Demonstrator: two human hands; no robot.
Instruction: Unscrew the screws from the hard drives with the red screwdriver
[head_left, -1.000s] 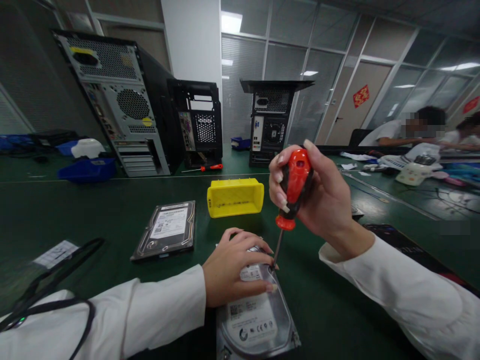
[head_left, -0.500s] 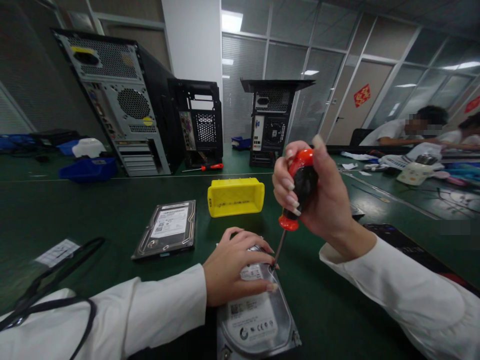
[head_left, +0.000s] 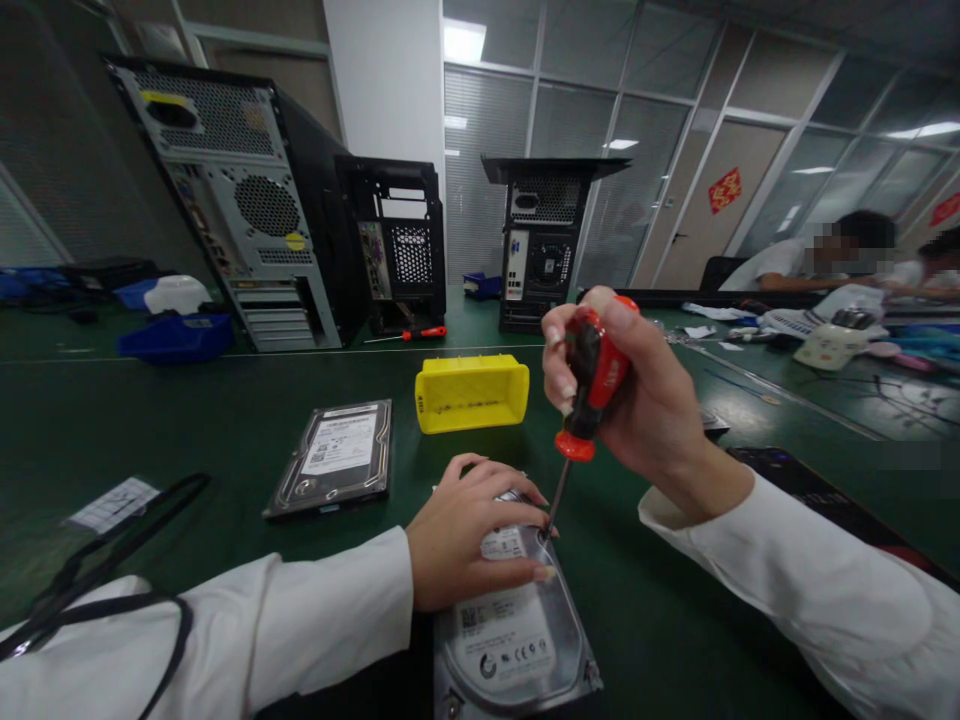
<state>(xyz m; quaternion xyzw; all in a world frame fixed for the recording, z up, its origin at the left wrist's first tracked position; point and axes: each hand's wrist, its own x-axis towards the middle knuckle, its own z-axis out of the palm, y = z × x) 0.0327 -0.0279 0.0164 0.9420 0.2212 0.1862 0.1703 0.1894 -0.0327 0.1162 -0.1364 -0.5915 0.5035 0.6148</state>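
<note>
A silver hard drive (head_left: 517, 645) with a printed label lies on the green table in front of me. My left hand (head_left: 476, 535) is laid across its far half, holding it down, thumb on the top face and fingers over the far right part. In my right hand (head_left: 626, 385) is a screwdriver (head_left: 589, 385) with a red and black handle, gripped from above. Its shaft slants down to the drive's far right corner, and the tip touches there beside my left fingertips. Any screw under the tip is too small to make out.
A second hard drive (head_left: 337, 455) lies to the left, and a yellow bin (head_left: 472, 395) with small dark bits stands ahead. Computer cases (head_left: 259, 210) line the back, another screwdriver (head_left: 409, 335) near them. A phone (head_left: 810, 490) lies right; a person (head_left: 780, 265) sits beyond.
The screwdriver handle has turned in my right hand, and my thumb has come down from its raised position onto the handle. My left hand and the drive have stayed put.
</note>
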